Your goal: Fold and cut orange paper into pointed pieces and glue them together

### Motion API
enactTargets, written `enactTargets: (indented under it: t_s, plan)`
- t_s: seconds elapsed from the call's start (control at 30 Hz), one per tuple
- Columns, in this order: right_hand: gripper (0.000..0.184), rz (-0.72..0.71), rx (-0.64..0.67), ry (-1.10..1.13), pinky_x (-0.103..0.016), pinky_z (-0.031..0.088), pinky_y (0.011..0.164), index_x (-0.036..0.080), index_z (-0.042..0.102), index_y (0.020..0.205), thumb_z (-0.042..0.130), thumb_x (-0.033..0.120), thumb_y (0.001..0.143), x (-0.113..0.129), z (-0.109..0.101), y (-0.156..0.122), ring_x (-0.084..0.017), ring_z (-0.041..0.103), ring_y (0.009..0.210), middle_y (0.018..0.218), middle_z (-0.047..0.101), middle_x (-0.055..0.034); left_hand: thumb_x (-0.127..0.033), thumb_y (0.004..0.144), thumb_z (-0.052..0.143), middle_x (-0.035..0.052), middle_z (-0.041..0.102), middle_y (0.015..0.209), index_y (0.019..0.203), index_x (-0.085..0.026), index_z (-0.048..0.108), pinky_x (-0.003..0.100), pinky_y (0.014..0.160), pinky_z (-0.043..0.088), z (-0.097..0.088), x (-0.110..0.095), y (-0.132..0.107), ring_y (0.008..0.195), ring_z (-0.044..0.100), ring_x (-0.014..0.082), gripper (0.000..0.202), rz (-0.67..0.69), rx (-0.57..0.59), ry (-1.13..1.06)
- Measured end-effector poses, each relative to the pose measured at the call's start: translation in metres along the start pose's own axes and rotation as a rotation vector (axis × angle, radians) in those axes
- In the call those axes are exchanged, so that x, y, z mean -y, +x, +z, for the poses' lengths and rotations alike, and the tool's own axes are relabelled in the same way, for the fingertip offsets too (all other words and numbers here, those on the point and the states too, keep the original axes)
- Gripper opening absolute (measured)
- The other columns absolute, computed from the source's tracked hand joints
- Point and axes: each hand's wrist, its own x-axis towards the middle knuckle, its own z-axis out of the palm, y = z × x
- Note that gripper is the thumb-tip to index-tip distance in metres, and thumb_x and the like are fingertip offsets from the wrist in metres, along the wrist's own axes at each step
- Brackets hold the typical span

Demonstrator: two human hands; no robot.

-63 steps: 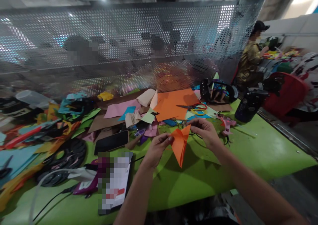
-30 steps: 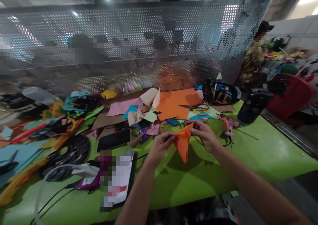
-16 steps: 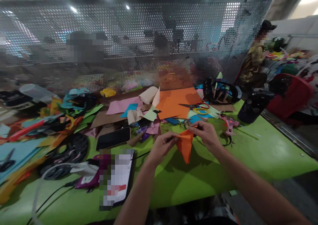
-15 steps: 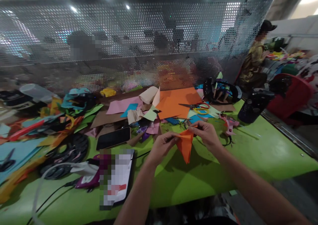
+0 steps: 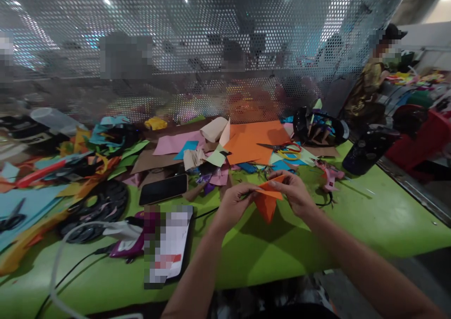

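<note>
A folded piece of orange paper is held up between both hands, above the green tabletop. My left hand pinches its left edge. On the other side, the thumb and fingers of my right hand grip the upper right part, where a flap points up and to the right. Below the hands the paper narrows to a downward point. Just beyond lie scissors with red and yellow handles, on a large orange sheet. A pink glue gun rests right of my right hand.
A dark phone lies left of my hands, near a second, lit phone and a purple power strip with cables. Paper scraps cover the back. At right stands a dark tumbler; a person is beyond the perforated metal screen.
The orange paper has turned, so its upper flap now lies broader and tilts toward me. My right hand has shifted slightly along it. The view has tipped down a little.
</note>
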Motion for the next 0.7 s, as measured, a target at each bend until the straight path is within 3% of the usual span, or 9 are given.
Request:
enactTargets:
  t_s: [0.13, 0.43, 0.7]
  plan:
    - [0.03, 0.044, 0.02, 0.02, -0.026, 0.04, 0.057, 0.019, 0.071, 0.068, 0.09, 0.036, 0.053, -0.003, 0.005, -0.003, -0.012, 0.055, 0.057, 0.065, 0.064, 0.0014, -0.023, 0.087, 0.062, 0.0076, 0.075, 0.09, 0.088, -0.017, 0.075, 0.027, 0.078, 0.053, 0.002, 0.0, 0.0, 0.083, 0.067, 0.0176, 0.015, 0.024, 0.025, 0.018]
    - [0.028, -0.063, -0.049, -0.084, -0.027, 0.038, 0.054, 0.02, 0.069, 0.06, 0.087, 0.041, 0.057, 0.0, 0.006, -0.005, -0.012, 0.051, 0.054, 0.058, 0.062, 0.0011, -0.024, 0.087, 0.062, 0.0074, 0.075, 0.091, 0.087, -0.018, 0.075, 0.027, 0.079, 0.051, 0.004, -0.002, 0.0, 0.085, 0.067, 0.0184, 0.015, -0.019, 0.043, -0.007]
    - [0.029, -0.086, -0.017, -0.105, -0.026, 0.042, 0.059, 0.022, 0.074, 0.075, 0.088, 0.039, 0.056, 0.005, -0.005, 0.0, -0.014, 0.056, 0.063, 0.073, 0.068, -0.0006, -0.039, 0.087, 0.064, 0.0069, 0.071, 0.086, 0.088, -0.016, 0.073, 0.024, 0.071, 0.048, 0.0, -0.001, -0.002, 0.079, 0.063, 0.0173, 0.025, -0.14, 0.018, -0.097]
